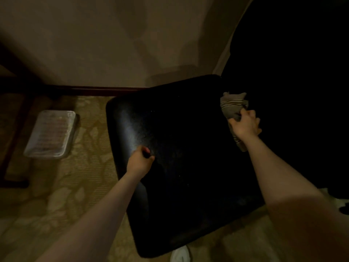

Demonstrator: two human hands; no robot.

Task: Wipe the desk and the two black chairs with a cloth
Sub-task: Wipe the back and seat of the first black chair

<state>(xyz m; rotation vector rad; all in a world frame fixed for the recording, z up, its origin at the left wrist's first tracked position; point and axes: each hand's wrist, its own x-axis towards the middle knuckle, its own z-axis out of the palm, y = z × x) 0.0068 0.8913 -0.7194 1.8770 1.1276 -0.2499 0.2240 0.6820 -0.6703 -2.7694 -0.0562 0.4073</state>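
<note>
Right hand (245, 123) around cloth (233, 104), arm outstretched over chair seat (179, 148).

one black chair (179, 148), one cloth (234, 105), two hands (138, 163) (245, 124), one plastic tray (51, 134)

Home-like room: patterned carpet (56, 195), skirting board (94, 90)

No text can be read; reddish rows on the wrapped packet (50, 134) are too blurred to make out.
</note>
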